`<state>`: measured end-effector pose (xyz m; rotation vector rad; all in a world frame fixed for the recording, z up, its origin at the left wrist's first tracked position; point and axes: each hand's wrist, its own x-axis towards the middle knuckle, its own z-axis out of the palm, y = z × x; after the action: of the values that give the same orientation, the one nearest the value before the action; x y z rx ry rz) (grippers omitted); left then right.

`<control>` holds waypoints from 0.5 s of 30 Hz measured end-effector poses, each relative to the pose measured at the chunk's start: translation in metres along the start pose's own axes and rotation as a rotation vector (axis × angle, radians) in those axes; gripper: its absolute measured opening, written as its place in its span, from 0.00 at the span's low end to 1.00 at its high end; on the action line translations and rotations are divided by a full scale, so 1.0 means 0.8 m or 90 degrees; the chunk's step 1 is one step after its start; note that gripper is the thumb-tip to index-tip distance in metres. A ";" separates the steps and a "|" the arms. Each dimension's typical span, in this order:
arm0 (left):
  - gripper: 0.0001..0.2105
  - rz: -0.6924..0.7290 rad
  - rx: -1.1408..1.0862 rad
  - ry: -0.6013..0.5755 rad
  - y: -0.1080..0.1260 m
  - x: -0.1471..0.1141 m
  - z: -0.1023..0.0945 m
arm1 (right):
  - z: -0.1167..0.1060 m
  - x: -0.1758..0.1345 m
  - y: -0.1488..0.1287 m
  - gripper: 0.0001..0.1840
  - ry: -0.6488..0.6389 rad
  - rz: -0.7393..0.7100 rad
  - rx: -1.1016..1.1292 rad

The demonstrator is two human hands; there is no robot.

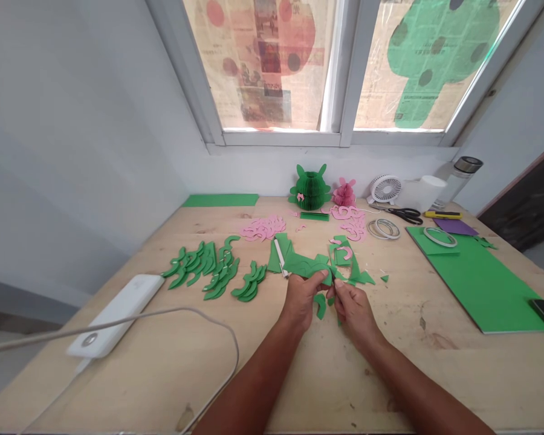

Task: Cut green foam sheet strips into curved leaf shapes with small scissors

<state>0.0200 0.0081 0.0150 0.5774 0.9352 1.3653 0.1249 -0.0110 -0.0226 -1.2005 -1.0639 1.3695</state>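
currently both hands work low over the pale wooden worktop (pixel 390 380), near its middle. left hand (pixel 303 297) pinches a wavy-marked green paper strip (pixel 301 264) between thumb and fingers, the strip reaching out to the left above the wrist. right hand (pixel 354 307) close in at the strip's right end, fingers curled inward; a small dark sliver shows at the fingertips, too hidden to identify, so cannot tell what that hand grips. just below the fingers, a small curved green paper cutting (pixel 320 306). beside the strip, a slim white pen (pixel 280 256) lies aslant on flat green paper. left of this, overlapping rows of crescent-like green paper pieces (pixel 222 278); behind them, a loose heap of curved pink paper pieces (pixel 263 228). right of the strip, jagged green scraps, with a pink curl (pixel 346 252) on top. along the wall: a round green pleated-paper figure (pixel 311 190), a smaller pink pleated-paper figure (pixel 344 193) and a white desk fan (pixel 385 189). farther right, black-handled scissors (pixel 407 215), near a yellow-handled cutter (pixel 442 215). at far left, a white oblong power bank (pixel 113 317), cable attached.
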 end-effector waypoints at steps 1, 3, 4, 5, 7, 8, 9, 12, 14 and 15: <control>0.09 0.000 0.000 0.000 0.000 0.001 -0.001 | 0.000 0.000 0.000 0.24 0.000 0.001 -0.003; 0.09 0.000 -0.001 -0.001 -0.001 0.001 -0.001 | 0.000 0.000 0.000 0.24 0.001 0.000 -0.005; 0.09 0.001 -0.001 -0.001 -0.001 0.002 -0.002 | 0.000 -0.001 0.000 0.24 0.000 0.000 -0.004; 0.09 0.003 0.000 0.000 -0.002 0.002 -0.002 | 0.000 -0.001 -0.001 0.24 -0.001 0.001 -0.002; 0.08 0.007 0.004 0.003 -0.001 0.002 -0.003 | 0.001 -0.001 -0.002 0.24 -0.004 0.006 0.003; 0.08 0.008 0.006 0.003 -0.001 0.002 -0.003 | 0.002 -0.001 -0.002 0.24 -0.006 0.010 0.005; 0.08 0.007 0.010 0.002 -0.001 0.002 -0.004 | 0.002 -0.001 -0.003 0.24 -0.007 0.013 0.005; 0.08 0.001 0.025 -0.001 -0.001 0.002 -0.005 | 0.003 -0.001 -0.004 0.25 -0.007 0.019 0.004; 0.08 -0.002 0.035 0.000 -0.001 0.003 -0.005 | 0.003 0.000 -0.004 0.25 -0.008 0.022 0.005; 0.08 -0.004 0.039 0.000 -0.001 0.003 -0.006 | 0.002 0.000 -0.004 0.25 -0.009 0.023 0.005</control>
<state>0.0165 0.0098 0.0115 0.6205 0.9796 1.3349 0.1235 -0.0107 -0.0194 -1.2116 -1.0508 1.4098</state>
